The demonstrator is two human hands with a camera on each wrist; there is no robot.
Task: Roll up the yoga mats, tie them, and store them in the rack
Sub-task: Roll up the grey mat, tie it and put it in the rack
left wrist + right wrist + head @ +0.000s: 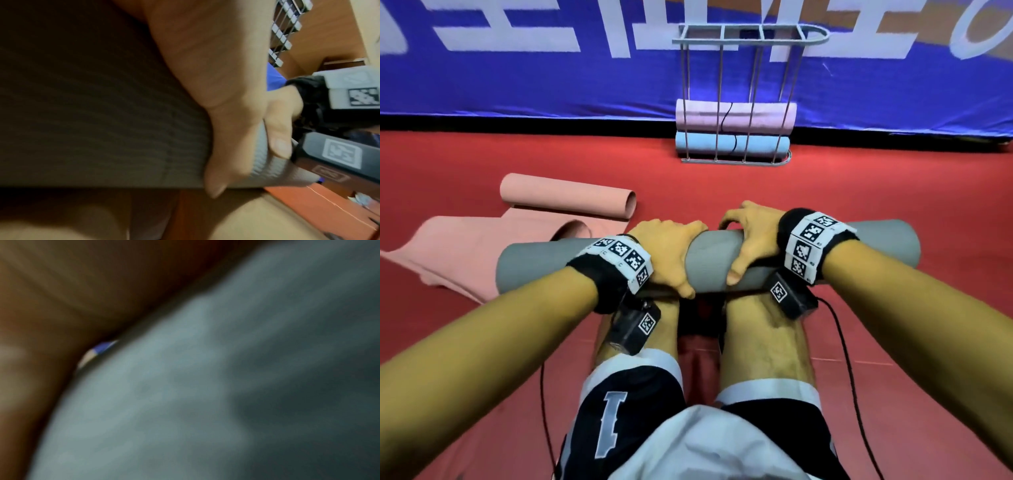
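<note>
A sports hall or gym, by the look of it: the red floor (859, 192) is smooth court-type surfacing and a long blue banner (551, 82) with big white lettering runs along the wall. A wire rack (736, 99) against it holds two rolled, tied mats (732, 118), with more mats on the floor.

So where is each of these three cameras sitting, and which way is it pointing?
Head: worn on the head, facing forward and down at the grey rolled mat, the rack and a pink mat; both forearms, both hands and the legs show.
Left wrist: under the left wrist, looking along the left hand gripping the grey mat; the right hand shows too.
Right wrist: pressed close, blurred; only grey mat and skin.
Shared: all three show the grey mat.
</note>
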